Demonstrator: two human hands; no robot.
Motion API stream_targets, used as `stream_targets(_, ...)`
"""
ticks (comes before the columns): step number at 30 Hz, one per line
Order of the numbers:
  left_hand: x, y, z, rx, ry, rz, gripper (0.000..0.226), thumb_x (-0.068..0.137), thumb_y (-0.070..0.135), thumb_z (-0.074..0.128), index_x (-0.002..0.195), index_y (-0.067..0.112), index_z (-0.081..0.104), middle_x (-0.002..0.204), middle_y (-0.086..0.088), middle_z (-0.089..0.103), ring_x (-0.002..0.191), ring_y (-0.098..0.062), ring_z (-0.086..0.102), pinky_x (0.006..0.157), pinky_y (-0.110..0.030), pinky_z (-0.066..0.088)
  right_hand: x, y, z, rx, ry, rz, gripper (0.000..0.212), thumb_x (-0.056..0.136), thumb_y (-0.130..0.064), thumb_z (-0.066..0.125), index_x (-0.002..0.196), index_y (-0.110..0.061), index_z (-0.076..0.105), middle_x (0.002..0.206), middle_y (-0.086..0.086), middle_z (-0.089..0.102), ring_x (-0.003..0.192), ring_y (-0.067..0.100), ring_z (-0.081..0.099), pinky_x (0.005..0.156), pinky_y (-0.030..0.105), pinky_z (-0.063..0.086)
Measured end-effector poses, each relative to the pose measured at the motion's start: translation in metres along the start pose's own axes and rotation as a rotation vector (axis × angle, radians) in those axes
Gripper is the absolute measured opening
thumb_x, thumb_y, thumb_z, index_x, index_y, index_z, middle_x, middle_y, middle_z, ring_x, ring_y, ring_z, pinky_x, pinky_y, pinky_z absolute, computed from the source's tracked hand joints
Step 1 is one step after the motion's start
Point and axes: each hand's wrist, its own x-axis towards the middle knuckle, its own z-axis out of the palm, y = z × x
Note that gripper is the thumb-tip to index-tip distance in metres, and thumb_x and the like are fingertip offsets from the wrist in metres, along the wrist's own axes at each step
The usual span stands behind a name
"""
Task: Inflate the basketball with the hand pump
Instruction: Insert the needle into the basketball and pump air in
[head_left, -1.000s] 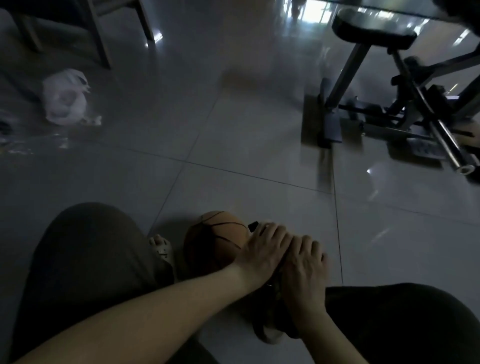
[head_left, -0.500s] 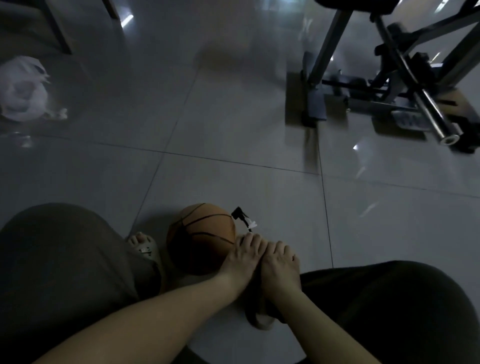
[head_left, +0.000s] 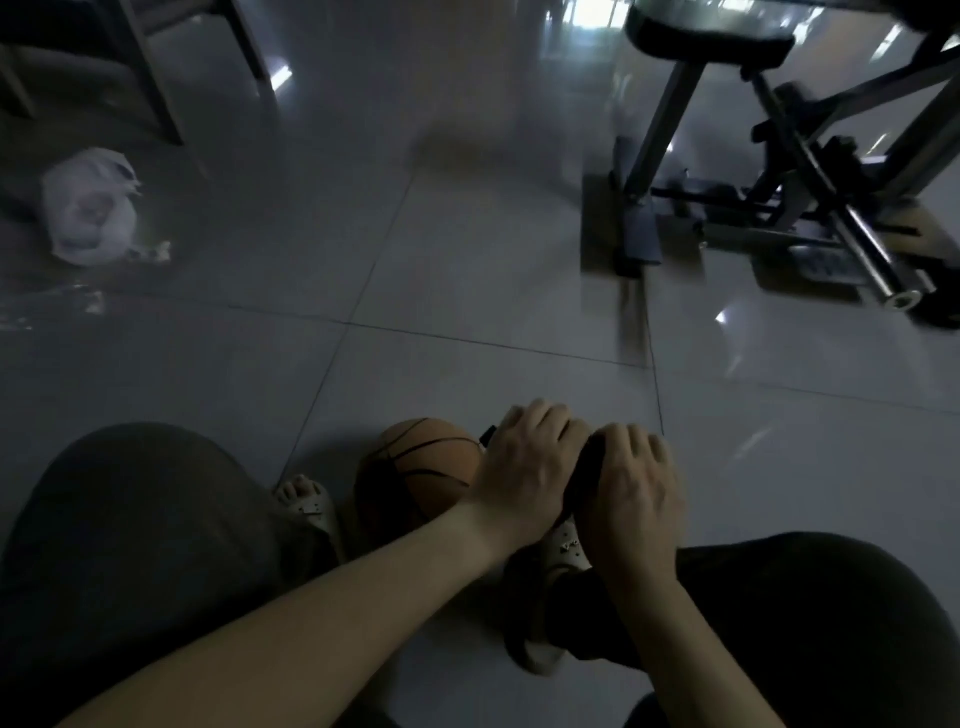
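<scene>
Beside basketball: left hand, right hand grip pump.

An orange, black-seamed basketball rests on the tiled floor, the black pump handle just beside its right.

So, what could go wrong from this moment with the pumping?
1. The basketball lies unheld on the glossy floor; it might roll and pull on its valve, which is hidden here.
2. The left hand and right hand both grip the pump handle close together; an uneven push could tilt it sideways.
</scene>
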Motion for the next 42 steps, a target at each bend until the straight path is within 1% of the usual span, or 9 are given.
stream_targets(5, -0.039, -0.007, 0.058, 0.077, -0.144, -0.066, 0.020, 0.091, 0.023, 0.059, 0.107, 0.017, 0.048, 0.099, -0.005, 0.052, 0.090, -0.024, 0.047, 0.080, -0.037, 0.047, -0.019, 0.006, 0.053, -0.195, -0.297, -0.029, 0.024, 0.091, -0.025, 0.023, 0.093, -0.020, 0.047, 0.088, 0.003, 0.046, 0.076, 0.017, 0.032, 0.066, 0.031, 0.026)
stream_targets(10, -0.061, -0.016, 0.090, 0.174, -0.255, -0.035, 0.029, 0.083, 0.021, 0.063, 0.105, 0.017, 0.045, 0.096, -0.004, 0.051, 0.083, -0.020, 0.049, 0.072, -0.032, 0.048, -0.037, 0.017, 0.093, -0.237, -0.537, -0.036, 0.022, 0.091, -0.023, 0.028, 0.100, -0.018, 0.048, 0.093, 0.003, 0.044, 0.080, 0.020, 0.039, 0.069, 0.032, 0.035)
stream_targets(14, -0.077, -0.022, 0.105, 0.204, -0.333, 0.045, 0.031, 0.081, 0.024, 0.062, 0.106, 0.018, 0.045, 0.098, -0.003, 0.056, 0.086, -0.019, 0.050, 0.068, -0.029, 0.049, -0.041, 0.018, 0.103, -0.254, -0.716, -0.099, 0.021, 0.094, -0.025, 0.041, 0.110, -0.016, 0.051, 0.108, 0.007, 0.052, 0.095, 0.025, 0.050, 0.084, 0.036, 0.044)
stream_targets(17, -0.075, -0.023, 0.104, 0.164, -0.410, 0.021, 0.033, 0.084, 0.023, 0.054, 0.115, 0.018, 0.045, 0.108, -0.004, 0.059, 0.094, -0.020, 0.053, 0.074, -0.030, 0.051, -0.036, 0.021, 0.105, -0.212, -0.773, -0.092, 0.022, 0.095, -0.027, 0.046, 0.114, -0.016, 0.052, 0.113, 0.006, 0.053, 0.101, 0.024, 0.051, 0.090, 0.035, 0.044)
stream_targets(21, -0.046, -0.023, 0.082, -0.040, -0.562, 0.009, 0.036, 0.097, 0.012, 0.037, 0.131, 0.012, 0.048, 0.124, -0.011, 0.054, 0.116, -0.029, 0.047, 0.099, -0.040, 0.044, -0.024, 0.026, 0.087, -0.040, -0.866, 0.143, 0.026, 0.091, -0.026, 0.055, 0.115, -0.018, 0.047, 0.120, 0.005, 0.055, 0.110, 0.025, 0.053, 0.093, 0.036, 0.046)
stream_targets(25, -0.006, -0.041, 0.042, -0.240, -0.575, -0.012, 0.022, 0.089, 0.010, 0.052, 0.106, 0.016, 0.063, 0.106, -0.008, 0.065, 0.099, -0.030, 0.061, 0.081, -0.046, 0.053, -0.003, 0.019, 0.047, -0.027, -0.770, 0.127, 0.022, 0.092, -0.014, 0.055, 0.112, -0.013, 0.045, 0.119, 0.010, 0.054, 0.111, 0.029, 0.052, 0.082, 0.036, 0.044)
stream_targets(32, 0.044, -0.045, -0.027, -0.321, -0.433, 0.025, 0.025, 0.094, 0.021, 0.061, 0.117, 0.027, 0.070, 0.112, 0.001, 0.070, 0.102, -0.020, 0.063, 0.086, -0.038, 0.051, 0.027, -0.007, -0.028, -0.046, -0.425, 0.138, 0.012, 0.092, -0.021, 0.055, 0.097, -0.016, 0.046, 0.096, 0.005, 0.054, 0.084, 0.026, 0.051, 0.062, 0.036, 0.041)
stream_targets(38, 0.048, -0.039, -0.036, -0.389, -0.354, 0.057, 0.019, 0.092, 0.016, 0.059, 0.109, 0.023, 0.066, 0.102, 0.002, 0.067, 0.091, -0.017, 0.062, 0.081, -0.038, 0.053, 0.031, -0.018, -0.054, -0.078, -0.351, 0.116, 0.015, 0.094, -0.028, 0.054, 0.093, -0.017, 0.044, 0.088, 0.002, 0.053, 0.077, 0.025, 0.050, 0.061, 0.035, 0.039)
stream_targets(42, 0.046, -0.028, -0.018, -0.458, -0.337, 0.100, 0.022, 0.091, 0.008, 0.057, 0.110, 0.018, 0.062, 0.105, -0.001, 0.065, 0.089, -0.012, 0.054, 0.077, -0.027, 0.040, 0.028, -0.006, -0.050, -0.156, -0.359, 0.145, 0.015, 0.096, -0.029, 0.051, 0.092, -0.016, 0.044, 0.085, 0.003, 0.053, 0.074, 0.024, 0.050, 0.062, 0.035, 0.037)
